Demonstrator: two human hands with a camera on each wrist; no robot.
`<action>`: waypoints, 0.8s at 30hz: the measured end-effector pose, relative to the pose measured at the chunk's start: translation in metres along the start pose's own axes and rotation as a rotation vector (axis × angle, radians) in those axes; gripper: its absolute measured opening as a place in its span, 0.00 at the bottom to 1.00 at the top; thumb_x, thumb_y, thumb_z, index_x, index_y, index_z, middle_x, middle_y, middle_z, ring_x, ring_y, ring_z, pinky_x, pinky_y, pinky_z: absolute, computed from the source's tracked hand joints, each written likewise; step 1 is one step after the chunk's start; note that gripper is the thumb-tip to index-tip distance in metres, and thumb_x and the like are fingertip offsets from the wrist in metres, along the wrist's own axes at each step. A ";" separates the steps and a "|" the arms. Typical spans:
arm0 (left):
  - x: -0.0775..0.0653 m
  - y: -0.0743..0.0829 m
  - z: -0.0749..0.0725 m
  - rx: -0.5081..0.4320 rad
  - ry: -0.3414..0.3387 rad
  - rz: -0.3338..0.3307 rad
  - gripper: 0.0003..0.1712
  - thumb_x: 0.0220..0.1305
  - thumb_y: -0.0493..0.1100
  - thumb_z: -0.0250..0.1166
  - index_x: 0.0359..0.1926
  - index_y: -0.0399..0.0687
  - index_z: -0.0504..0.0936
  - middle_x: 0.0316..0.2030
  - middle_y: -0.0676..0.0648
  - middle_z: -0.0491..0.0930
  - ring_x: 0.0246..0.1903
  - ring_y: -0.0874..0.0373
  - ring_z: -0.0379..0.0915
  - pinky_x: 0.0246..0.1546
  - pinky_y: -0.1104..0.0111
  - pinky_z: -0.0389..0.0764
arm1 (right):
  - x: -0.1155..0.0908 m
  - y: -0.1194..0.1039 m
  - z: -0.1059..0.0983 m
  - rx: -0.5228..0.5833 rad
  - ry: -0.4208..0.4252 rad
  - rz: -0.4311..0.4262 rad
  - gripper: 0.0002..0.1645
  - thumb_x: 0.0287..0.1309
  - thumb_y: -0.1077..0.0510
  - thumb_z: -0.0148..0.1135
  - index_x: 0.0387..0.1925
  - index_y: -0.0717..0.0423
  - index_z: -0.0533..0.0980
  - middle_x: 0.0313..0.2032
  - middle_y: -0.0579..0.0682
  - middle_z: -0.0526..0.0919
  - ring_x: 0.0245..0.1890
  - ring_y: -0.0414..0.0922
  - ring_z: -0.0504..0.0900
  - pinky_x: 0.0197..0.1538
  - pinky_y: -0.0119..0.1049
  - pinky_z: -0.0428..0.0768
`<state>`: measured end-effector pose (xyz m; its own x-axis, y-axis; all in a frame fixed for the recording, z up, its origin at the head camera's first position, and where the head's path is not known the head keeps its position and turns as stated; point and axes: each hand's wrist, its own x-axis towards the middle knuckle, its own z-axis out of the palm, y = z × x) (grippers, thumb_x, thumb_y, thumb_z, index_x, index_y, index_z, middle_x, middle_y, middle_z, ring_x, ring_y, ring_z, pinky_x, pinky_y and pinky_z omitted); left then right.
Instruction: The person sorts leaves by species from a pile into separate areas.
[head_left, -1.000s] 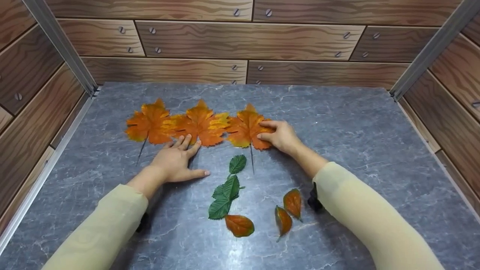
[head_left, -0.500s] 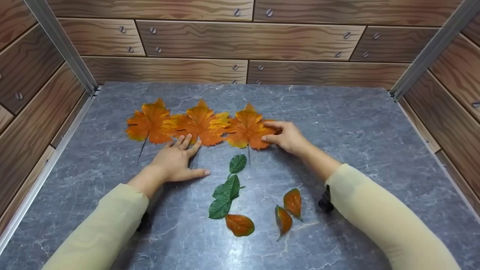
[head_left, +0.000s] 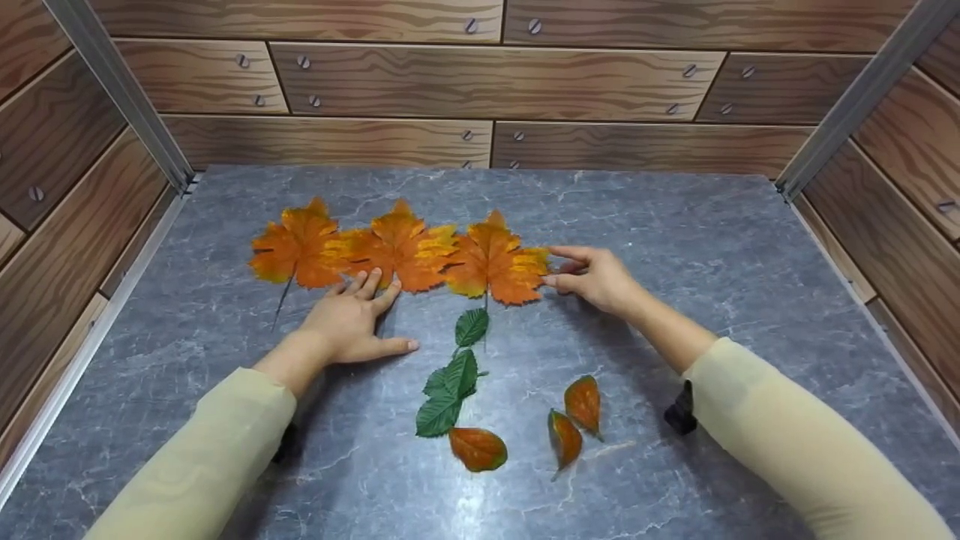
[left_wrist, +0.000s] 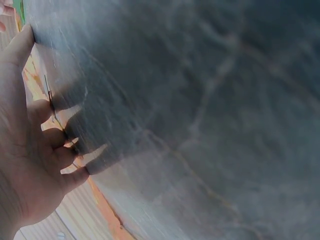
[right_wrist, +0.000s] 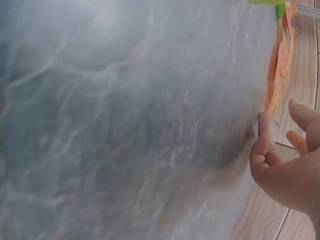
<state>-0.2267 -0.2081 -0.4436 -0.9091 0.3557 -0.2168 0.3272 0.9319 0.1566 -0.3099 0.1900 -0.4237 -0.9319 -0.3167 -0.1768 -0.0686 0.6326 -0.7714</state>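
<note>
Three orange-yellow artificial maple leaves lie side by side: a left leaf [head_left: 300, 244], a middle leaf [head_left: 401, 244] and a right leaf [head_left: 491, 259]. My left hand [head_left: 349, 322] lies flat with spread fingers, its fingertips on the lower edge of the middle leaf. At the tip of the right leaf is my right hand [head_left: 600, 281], thumb and index finger apart. The right wrist view shows one fingertip of that hand [right_wrist: 290, 160] right at the leaf's edge [right_wrist: 280, 65]. Thin dark stems run from the left and right leaves toward me.
Several green leaves [head_left: 450, 382] form a column below the right maple leaf, its stem passing beside the top one. An orange oval leaf [head_left: 478, 450] lies at the column's foot. Two more oval leaves [head_left: 583, 405] lie to the right. Wood-patterned walls [head_left: 480, 79] enclose the grey marbled table [head_left: 697, 240].
My right hand has slid off the right maple leaf toward the right, ending at its tip. That leaf has shifted slightly left and its stem has swung left. My left hand stays put.
</note>
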 end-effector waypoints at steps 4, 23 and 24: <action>0.000 0.000 0.000 0.000 -0.002 0.001 0.65 0.63 0.87 0.51 0.86 0.53 0.49 0.83 0.33 0.40 0.82 0.36 0.39 0.77 0.38 0.49 | -0.008 0.003 -0.005 0.023 -0.004 0.000 0.38 0.72 0.53 0.70 0.78 0.48 0.70 0.62 0.62 0.81 0.53 0.52 0.88 0.58 0.49 0.83; 0.000 0.000 0.000 -0.006 -0.017 -0.012 0.65 0.63 0.87 0.51 0.86 0.53 0.48 0.83 0.35 0.39 0.82 0.37 0.38 0.78 0.38 0.48 | -0.097 0.010 -0.022 0.015 -0.120 -0.145 0.34 0.69 0.53 0.72 0.72 0.59 0.76 0.44 0.55 0.90 0.41 0.52 0.89 0.47 0.40 0.87; 0.000 0.000 0.000 -0.005 -0.016 -0.011 0.65 0.63 0.87 0.51 0.86 0.53 0.48 0.83 0.35 0.39 0.82 0.37 0.38 0.78 0.38 0.48 | -0.102 0.012 -0.021 0.006 -0.136 -0.151 0.34 0.69 0.53 0.72 0.71 0.60 0.76 0.43 0.55 0.90 0.41 0.52 0.89 0.46 0.40 0.87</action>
<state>-0.2271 -0.2084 -0.4435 -0.9086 0.3463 -0.2336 0.3157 0.9355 0.1589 -0.2234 0.2443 -0.4021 -0.8546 -0.5003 -0.1392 -0.2015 0.5665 -0.7991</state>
